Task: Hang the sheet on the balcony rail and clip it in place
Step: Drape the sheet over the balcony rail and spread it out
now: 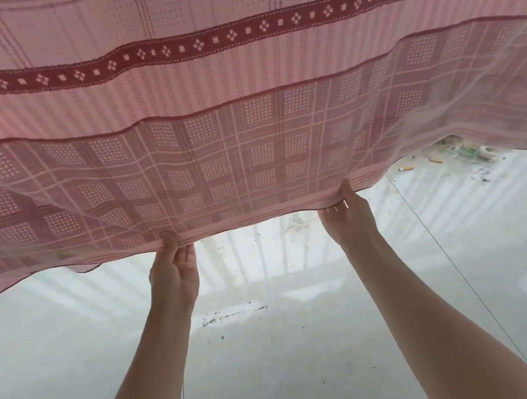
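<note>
A pink sheet [239,99] with a dark red patterned band and a checked border fills the upper half of the view, spread out in front of me. My left hand [174,268] pinches its lower hem from below. My right hand [347,213], with a ring on one finger, grips the same hem further right. Both arms reach forward. The sheet hides the balcony rail; only striped shadows of bars show on the floor. No clip is visible.
Pale floor tiles [279,352] with dark grout lines and dirt marks lie below. Cigarette butts [406,168] and a crumpled wrapper [470,152] lie at the right under the sheet's edge.
</note>
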The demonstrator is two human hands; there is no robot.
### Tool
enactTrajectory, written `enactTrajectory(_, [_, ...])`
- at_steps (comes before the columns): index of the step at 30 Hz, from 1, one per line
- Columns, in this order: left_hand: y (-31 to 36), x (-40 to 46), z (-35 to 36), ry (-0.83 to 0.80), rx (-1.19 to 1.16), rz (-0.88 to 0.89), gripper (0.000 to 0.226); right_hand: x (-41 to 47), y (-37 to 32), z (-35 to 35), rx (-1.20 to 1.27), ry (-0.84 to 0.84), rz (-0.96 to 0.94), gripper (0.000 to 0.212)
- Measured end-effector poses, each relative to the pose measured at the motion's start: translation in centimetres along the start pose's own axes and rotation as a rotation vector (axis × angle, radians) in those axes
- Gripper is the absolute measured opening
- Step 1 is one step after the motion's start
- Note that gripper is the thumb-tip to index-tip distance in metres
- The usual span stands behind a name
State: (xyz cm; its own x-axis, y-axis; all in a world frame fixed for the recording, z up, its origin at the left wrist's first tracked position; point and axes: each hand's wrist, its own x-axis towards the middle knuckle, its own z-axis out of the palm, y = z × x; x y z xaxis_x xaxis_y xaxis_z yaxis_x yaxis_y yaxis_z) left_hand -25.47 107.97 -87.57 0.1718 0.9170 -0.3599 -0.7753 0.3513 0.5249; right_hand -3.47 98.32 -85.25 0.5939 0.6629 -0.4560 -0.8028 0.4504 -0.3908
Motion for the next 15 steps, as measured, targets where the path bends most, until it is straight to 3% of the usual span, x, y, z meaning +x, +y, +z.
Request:
enactTrajectory(3, [-1.0, 0.0, 0.4, 0.044, 0.049, 0.021, 0.012, 0.6, 0.0, -0.4, 0.035, 0.089, 0.006, 0.021])
enactTrajectory(6, [-1.4, -0.3, 0.6, 0.076, 0.106, 0.023, 0.008, 1.4, 0.0, -0.3, -0.075, 0.156, -0.003, 0.047])
enactTrajectory(9, [-0.8, -0.3, 0.9, 0.072, 0.114, 0.017, 0.008, -0.1, 1.0, -0.6, -0.240, 0.199, -0.121, 0.010])
enactTrajectory(10, [-0.6, -0.5, 0.9, 0.084, 0.133, 0.013, 0.008, -0.9, 1.6, -0.7, -0.267, 0.201, -0.101, 0.008])
enactTrajectory(13, [-0.1, -1.7, -0.2, 0.173, 0.337, -0.036, 0.004, -3.0, 6.0, -2.5, -0.750, 0.175, -0.056, 0.017])
enactTrajectory(15, [0.6, -3.1, -2.1, 0.198, 0.630, -0.078, 0.018, -5.2, 9.1, -3.4, -1.111, 0.039, 0.032, 0.022])
